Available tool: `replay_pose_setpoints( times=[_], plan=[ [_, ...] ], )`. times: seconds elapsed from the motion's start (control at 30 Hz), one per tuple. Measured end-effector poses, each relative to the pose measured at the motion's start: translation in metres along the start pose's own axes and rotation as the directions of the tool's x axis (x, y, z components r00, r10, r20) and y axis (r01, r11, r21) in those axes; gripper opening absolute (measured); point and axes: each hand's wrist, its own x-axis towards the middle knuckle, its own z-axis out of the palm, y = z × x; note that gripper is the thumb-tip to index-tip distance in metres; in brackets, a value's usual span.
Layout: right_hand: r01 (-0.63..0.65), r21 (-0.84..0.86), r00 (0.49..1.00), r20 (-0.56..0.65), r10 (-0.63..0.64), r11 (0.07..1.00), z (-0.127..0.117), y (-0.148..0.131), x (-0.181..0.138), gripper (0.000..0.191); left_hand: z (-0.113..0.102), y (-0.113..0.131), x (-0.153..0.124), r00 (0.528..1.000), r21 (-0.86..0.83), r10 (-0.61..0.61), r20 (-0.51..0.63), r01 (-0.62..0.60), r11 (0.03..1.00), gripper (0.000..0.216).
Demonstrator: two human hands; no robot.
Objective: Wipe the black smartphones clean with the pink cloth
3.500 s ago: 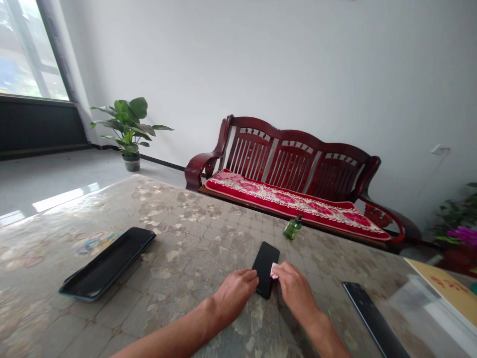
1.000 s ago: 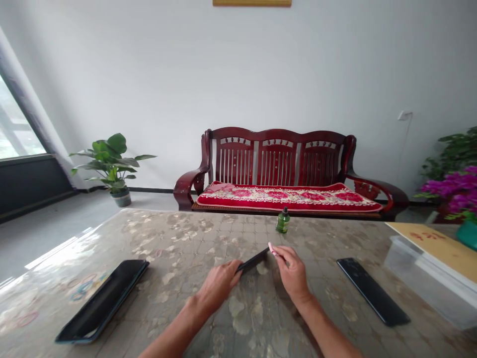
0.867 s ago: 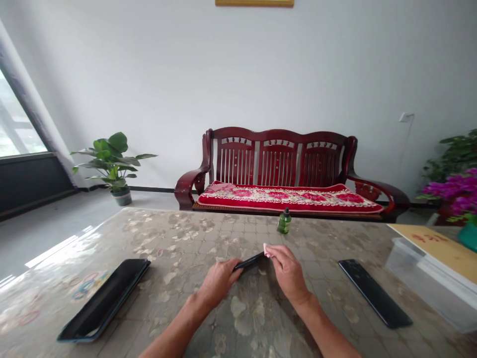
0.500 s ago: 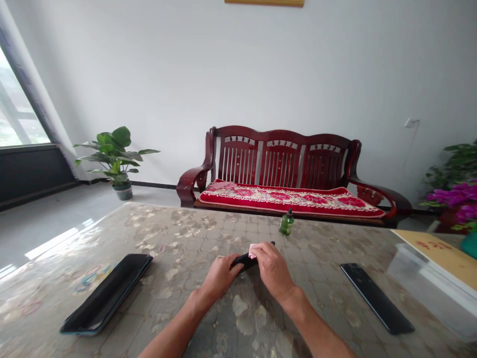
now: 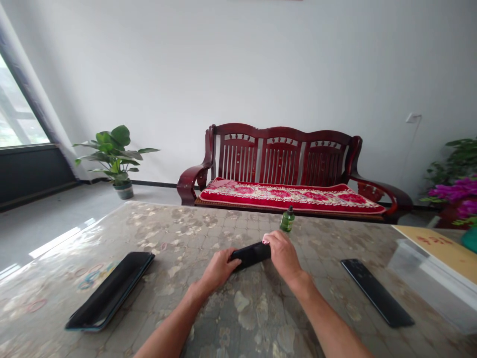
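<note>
A black phone (image 5: 250, 253) is held just above the patterned table (image 5: 179, 238), tilted with its long edge toward me. My left hand (image 5: 219, 268) grips its left end, fingers closed round it. My right hand (image 5: 282, 253) covers the phone's right end, fingers curled over a small pink cloth (image 5: 265, 242) whose corner peeks out at the fingertips. Both forearms reach in from the bottom of the view.
A dark tablet (image 5: 112, 288) lies on the left of the table, another black phone (image 5: 376, 291) on the right. A small green bottle (image 5: 287, 220) stands behind my hands. Coloured rubber bands (image 5: 87, 283) lie far left. A clear box with a yellow board (image 5: 432, 248) sits at right. A red wooden bench (image 5: 286, 174) stands behind.
The phone, flat on the table 3.5 s ago, has been lifted and turned; my right hand slid the pink cloth along it and now sits at its right end.
</note>
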Motion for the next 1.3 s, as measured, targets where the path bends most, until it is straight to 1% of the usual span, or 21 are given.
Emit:
replay_pose_setpoints(
  times=[0.17,0.23,0.27,0.33,0.4,0.47,0.57,0.7,0.8,1.0,1.1,1.2,1.3],
  plan=[
    [0.148,0.083,0.988,0.024,-0.15,0.985,0.013,-0.037,0.0,0.022,-0.001,-0.004,0.001,1.0,-0.025,0.022,0.022,-0.021,0.999,0.018],
    [0.171,0.102,0.984,0.025,-0.174,0.98,0.015,-0.039,0.0,0.022,-0.001,-0.007,0.001,0.999,-0.034,0.026,0.033,-0.025,0.999,0.018],
    [0.162,0.105,0.986,0.018,-0.165,0.981,0.014,-0.035,0.001,0.023,-0.001,-0.008,0.001,0.999,-0.035,0.026,0.037,-0.025,0.999,0.018],
    [0.107,0.114,0.994,-0.008,-0.106,0.988,0.012,-0.02,0.002,0.025,0.0,-0.011,0.001,0.999,-0.03,0.02,0.041,-0.018,0.999,0.019],
    [0.016,0.161,0.999,-0.031,-0.011,0.987,0.009,0.0,0.004,0.027,0.0,-0.012,0.0,0.999,-0.018,0.011,0.042,-0.01,1.0,0.02],
    [-0.108,0.267,0.991,-0.044,0.124,0.958,0.008,0.017,0.005,0.026,-0.001,-0.011,0.001,0.999,-0.002,0.005,0.043,-0.005,1.0,0.021],
    [-0.2,0.341,0.972,-0.05,0.231,0.918,0.009,0.032,0.004,0.023,-0.002,-0.007,0.0,0.999,0.022,0.004,0.045,-0.005,1.0,0.021],
    [-0.255,0.406,0.951,-0.061,0.304,0.877,0.015,0.036,-0.001,0.021,-0.005,0.0,-0.002,0.999,0.064,0.003,0.042,-0.006,0.998,0.02],
    [-0.294,0.461,0.928,-0.073,0.366,0.837,0.02,0.038,-0.009,0.023,-0.007,0.006,-0.004,0.999,0.104,0.007,0.038,-0.011,0.995,0.019],
    [-0.362,0.547,0.88,-0.066,0.47,0.755,0.03,0.043,-0.026,0.029,-0.01,0.015,-0.005,0.997,0.178,0.045,0.058,-0.054,0.982,0.027],
    [-0.377,0.574,0.868,-0.054,0.493,0.727,0.033,0.042,-0.031,0.031,-0.012,0.024,-0.004,0.996,0.304,0.02,0.088,-0.046,0.951,0.027],
    [-0.381,0.602,0.86,-0.047,0.508,0.702,0.034,0.041,-0.034,0.032,-0.015,0.039,-0.001,0.99,0.462,0.001,0.14,-0.066,0.885,0.023],
    [-0.375,0.628,0.852,-0.057,0.52,0.682,0.036,0.039,-0.034,0.033,-0.015,0.055,0.004,0.985,0.531,-0.004,0.172,-0.089,0.842,0.015]
  ],
)
